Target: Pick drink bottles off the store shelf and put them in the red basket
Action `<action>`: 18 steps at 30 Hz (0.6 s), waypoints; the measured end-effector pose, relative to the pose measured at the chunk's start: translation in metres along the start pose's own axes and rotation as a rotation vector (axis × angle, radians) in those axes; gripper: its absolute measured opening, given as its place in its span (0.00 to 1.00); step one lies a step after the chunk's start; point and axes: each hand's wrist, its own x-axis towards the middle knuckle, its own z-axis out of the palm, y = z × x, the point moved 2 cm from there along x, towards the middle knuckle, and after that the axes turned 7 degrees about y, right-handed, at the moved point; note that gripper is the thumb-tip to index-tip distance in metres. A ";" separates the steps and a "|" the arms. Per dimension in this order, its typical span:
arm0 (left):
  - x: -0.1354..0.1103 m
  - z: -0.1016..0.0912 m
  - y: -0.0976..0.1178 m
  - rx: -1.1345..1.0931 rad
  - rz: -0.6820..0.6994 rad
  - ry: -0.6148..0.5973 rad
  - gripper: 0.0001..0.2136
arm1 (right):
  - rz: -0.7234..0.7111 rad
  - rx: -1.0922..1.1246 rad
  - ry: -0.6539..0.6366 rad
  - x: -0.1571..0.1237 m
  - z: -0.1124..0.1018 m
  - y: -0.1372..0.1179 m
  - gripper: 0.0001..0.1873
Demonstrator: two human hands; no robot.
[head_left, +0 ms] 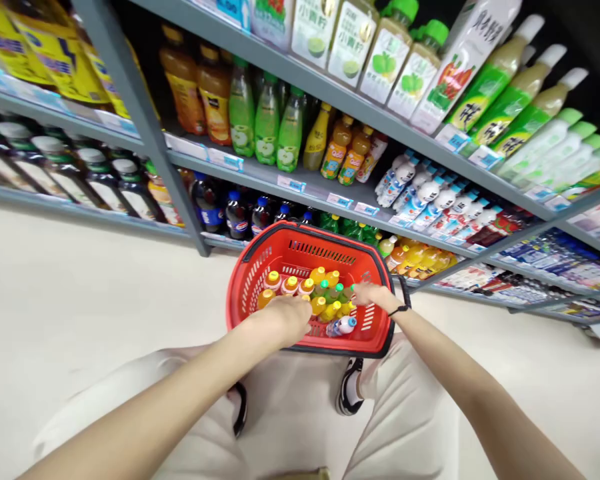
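A red shopping basket (307, 239) stands on the floor between my feet, holding several small drink bottles in rows. My left hand (287, 319) reaches over its near left side, with curled fingers down among orange drink bottles (318, 305) with yellow caps; what they hold is hidden. On the right, my right hand (373, 295) has its fingers closed at a green bottle (347, 292) with a green cap, at the end of a row. A white-and-blue bottle (341, 326) lies tilted near the basket's front wall. Pink-labelled bottles (289, 286) stand at the left.
Shelving (330, 80) full of drinks rises right behind the basket, its lower shelf lined with dark cola bottles (237, 215). A black basket handle (405, 293) sticks out at the right. Pale floor (105, 280) spreads on both sides, and my shoes (349, 387) are close to the basket.
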 end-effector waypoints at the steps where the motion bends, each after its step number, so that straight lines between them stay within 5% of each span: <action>1: 0.001 0.001 0.001 0.004 0.001 -0.002 0.20 | 0.031 0.005 0.068 -0.002 -0.021 0.014 0.15; 6: 0.004 0.001 0.006 0.027 0.007 -0.023 0.20 | 0.184 0.016 0.618 -0.028 -0.134 0.096 0.16; 9: 0.007 0.002 0.007 0.013 0.004 -0.024 0.20 | 0.287 0.020 0.958 -0.043 -0.184 0.139 0.21; 13: 0.015 0.006 0.004 0.009 -0.014 -0.004 0.21 | 0.381 0.052 1.218 -0.044 -0.214 0.186 0.28; 18: 0.021 0.009 0.001 0.000 -0.028 0.005 0.21 | 0.374 0.167 1.199 -0.025 -0.222 0.228 0.35</action>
